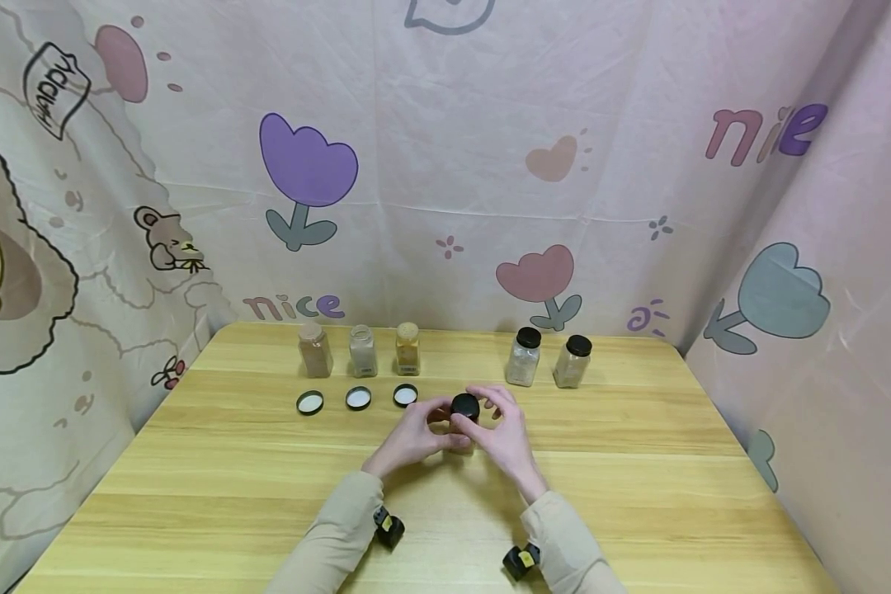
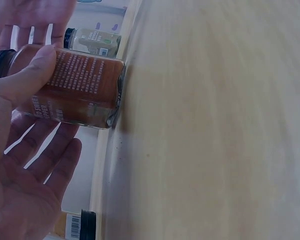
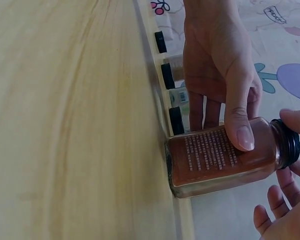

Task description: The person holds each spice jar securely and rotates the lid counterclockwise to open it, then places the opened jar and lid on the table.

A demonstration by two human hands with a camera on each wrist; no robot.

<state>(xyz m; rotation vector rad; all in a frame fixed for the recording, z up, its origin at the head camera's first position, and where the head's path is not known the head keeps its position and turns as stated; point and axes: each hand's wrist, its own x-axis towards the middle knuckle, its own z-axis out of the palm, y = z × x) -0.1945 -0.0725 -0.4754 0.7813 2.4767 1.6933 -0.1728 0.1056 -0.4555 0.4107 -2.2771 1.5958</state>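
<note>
Looks like three uncapped jars (image 1: 362,356) done, reddish-brown jar (image 3: 215,162) in hand, two capped jars (image 1: 523,363) left.
That jar: just below frame centre, black lid (image 3: 289,145) on; left hand (image 1: 417,435) fingers clamped on body, right hand (image 1: 508,431) pinching lid. Loose lids (image 1: 358,398) left of centre.

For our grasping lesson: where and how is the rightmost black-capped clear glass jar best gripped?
Probably by its flat-sided body, under the cap, from the right: the jar stands upright, with another black-capped glass jar close on its left.
</note>
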